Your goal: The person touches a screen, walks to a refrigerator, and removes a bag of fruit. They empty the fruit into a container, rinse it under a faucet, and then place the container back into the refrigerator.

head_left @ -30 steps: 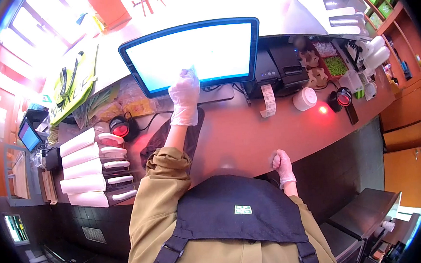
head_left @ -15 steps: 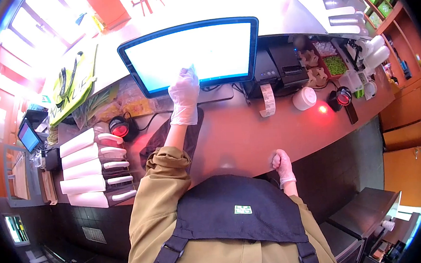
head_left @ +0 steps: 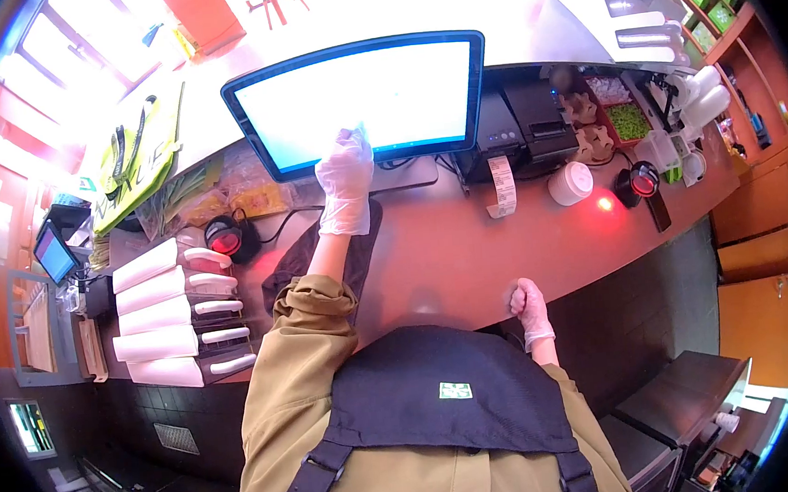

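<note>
My left hand [head_left: 347, 187], in a clear thin glove, reaches up to the bright touchscreen [head_left: 365, 93]. Its fingertips are at the lower part of the display, with the fingers mostly curled and nothing visible in them. The screen's content is washed out white. Along the counter's front edge, my right hand [head_left: 532, 311] rests in a similar glove, closed into a fist, and no object shows in it. Under my left forearm lies a dark cloth or bag [head_left: 299, 262] on the reddish-brown counter [head_left: 449, 251].
Right of the screen stands a black receipt printer [head_left: 532, 127] with a printed receipt [head_left: 501, 188] hanging out. Nearby are a white lidded cup [head_left: 571, 183] and a red-lit scanner [head_left: 638, 181]. Stacked white cup sleeves [head_left: 166, 312] and another scanner [head_left: 227, 239] sit left, below a green bag [head_left: 137, 163].
</note>
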Demonstrator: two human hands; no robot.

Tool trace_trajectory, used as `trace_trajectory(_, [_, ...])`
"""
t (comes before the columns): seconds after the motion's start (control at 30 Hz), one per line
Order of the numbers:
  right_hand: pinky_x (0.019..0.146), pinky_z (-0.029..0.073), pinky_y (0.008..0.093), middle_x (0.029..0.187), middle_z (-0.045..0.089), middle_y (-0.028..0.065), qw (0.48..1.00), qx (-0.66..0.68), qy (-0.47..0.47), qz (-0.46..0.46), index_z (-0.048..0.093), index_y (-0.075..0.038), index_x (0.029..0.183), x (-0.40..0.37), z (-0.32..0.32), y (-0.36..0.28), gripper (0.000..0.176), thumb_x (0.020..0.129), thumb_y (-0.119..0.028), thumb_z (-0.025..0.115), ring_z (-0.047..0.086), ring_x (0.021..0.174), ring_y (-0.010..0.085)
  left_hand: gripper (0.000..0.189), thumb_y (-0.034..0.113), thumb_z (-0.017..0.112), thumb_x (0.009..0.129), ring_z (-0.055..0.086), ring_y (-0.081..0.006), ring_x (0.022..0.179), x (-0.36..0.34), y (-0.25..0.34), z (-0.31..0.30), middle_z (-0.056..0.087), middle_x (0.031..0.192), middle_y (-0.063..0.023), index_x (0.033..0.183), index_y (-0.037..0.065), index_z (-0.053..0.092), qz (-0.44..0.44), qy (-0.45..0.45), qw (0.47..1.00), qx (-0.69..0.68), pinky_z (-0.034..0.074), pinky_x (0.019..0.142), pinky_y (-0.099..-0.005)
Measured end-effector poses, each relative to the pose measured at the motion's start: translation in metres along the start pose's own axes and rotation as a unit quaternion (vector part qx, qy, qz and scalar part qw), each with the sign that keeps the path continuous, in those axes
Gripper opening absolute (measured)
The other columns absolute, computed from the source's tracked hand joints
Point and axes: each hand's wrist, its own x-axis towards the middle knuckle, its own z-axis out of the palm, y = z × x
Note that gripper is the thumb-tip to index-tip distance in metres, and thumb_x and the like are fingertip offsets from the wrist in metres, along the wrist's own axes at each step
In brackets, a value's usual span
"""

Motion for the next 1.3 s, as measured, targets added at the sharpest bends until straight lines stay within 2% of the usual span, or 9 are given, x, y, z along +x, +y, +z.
trace_trajectory(0.13, [0.039,0.025,0.0264,0.045,0.030,-0.0040,1.000,0.002,-0.009,-0.012,0.037,-0.016,0.061,-0.001,0.001,0.000,0.033,0.090,-0.027,0.047,0.029,0.039,0.0096,0.026,0.013,0.060,0.080,0.063,-0.0276,0.072,0.000,-0.002,0.001,0.063,0.086,-0.0073,0.105,0.012,0.066,0.003,0.003,1.000,0.008,0.050,0.061,-0.0363])
trace_trajectory(0.23, [0.037,0.026,0.0294,0.043,0.030,-0.0014,1.000,0.004,0.002,-0.006,0.035,-0.014,0.058,0.000,0.003,-0.002,0.036,0.089,-0.026,0.047,0.030,0.036,0.0133,0.025,0.014,0.060,0.080,0.063,-0.0277,0.071,-0.001,-0.002,0.000,0.063,0.086,-0.0072,0.104,0.012,0.066,0.003,0.003,1.000,0.010,0.051,0.061,-0.0363])
trace_trajectory(0.33, [0.039,0.025,0.0265,0.045,0.030,-0.0040,1.000,0.003,-0.005,-0.003,0.037,-0.016,0.061,-0.002,0.004,-0.003,0.032,0.090,-0.026,0.046,0.028,0.039,0.0095,0.025,0.015,0.059,0.081,0.063,-0.0278,0.070,-0.003,-0.002,0.001,0.063,0.087,-0.0071,0.105,0.012,0.066,0.000,-0.001,1.000,0.029,0.051,0.060,-0.0362])
trace_trajectory(0.53, [0.039,0.025,0.0263,0.045,0.030,-0.0039,1.000,0.002,-0.013,-0.007,0.037,-0.016,0.061,-0.005,0.006,-0.005,0.032,0.091,-0.025,0.045,0.028,0.038,0.0095,0.025,0.015,0.059,0.082,0.063,-0.0276,0.070,-0.005,-0.004,0.001,0.064,0.088,-0.0070,0.106,0.012,0.066,-0.004,0.000,1.000,0.024,0.051,0.060,-0.0360])
trace_trajectory(0.63, [0.038,0.025,0.0299,0.042,0.030,-0.0010,1.000,-0.009,0.005,-0.008,0.032,-0.016,0.053,-0.004,0.007,-0.005,0.041,0.089,-0.028,0.047,0.029,0.036,0.0137,0.025,0.015,0.059,0.081,0.063,-0.0273,0.070,-0.005,-0.004,0.000,0.064,0.088,-0.0071,0.106,0.012,0.065,-0.007,-0.001,1.000,0.016,0.051,0.060,-0.0359])
trace_trajectory(0.73, [0.039,0.024,0.0297,0.042,0.029,-0.0010,1.000,-0.014,0.005,-0.005,0.031,-0.016,0.052,-0.004,0.008,-0.006,0.042,0.089,-0.029,0.047,0.029,0.037,0.0137,0.026,0.015,0.059,0.081,0.063,-0.0272,0.070,-0.006,-0.005,0.001,0.064,0.089,-0.0074,0.106,0.012,0.065,-0.010,-0.005,1.000,0.016,0.051,0.060,-0.0359])
trace_trajectory(0.93, [0.038,0.026,0.0269,0.044,0.031,-0.0031,1.000,0.008,-0.013,0.002,0.037,-0.016,0.059,-0.004,0.004,-0.005,0.035,0.090,-0.027,0.047,0.030,0.038,0.0102,0.025,0.015,0.060,0.081,0.064,-0.0279,0.071,-0.004,-0.003,-0.003,0.064,0.092,-0.0077,0.105,0.011,0.066,-0.012,-0.017,0.999,0.031,0.051,0.061,-0.0365])
trace_trajectory(1.13, [0.039,0.026,0.0295,0.042,0.031,-0.0004,1.000,-0.003,0.002,-0.006,0.033,-0.015,0.053,-0.003,0.005,-0.005,0.041,0.089,-0.029,0.047,0.030,0.037,0.0140,0.026,0.015,0.060,0.081,0.064,-0.0278,0.073,0.009,-0.006,0.004,0.064,0.094,-0.0075,0.106,0.011,0.066,0.003,0.006,0.999,0.044,0.051,0.063,-0.0360])
trace_trajectory(1.3, [0.039,0.025,0.0275,0.044,0.030,-0.0024,1.000,-0.001,-0.002,-0.017,0.035,-0.015,0.058,-0.004,0.004,-0.003,0.037,0.090,-0.028,0.047,0.029,0.038,0.0112,0.024,0.015,0.060,0.081,0.063,-0.0260,0.070,0.003,0.003,0.008,0.064,0.091,-0.0047,0.104,0.013,0.067,-0.006,-0.012,0.999,0.049,0.051,0.060,-0.0357])
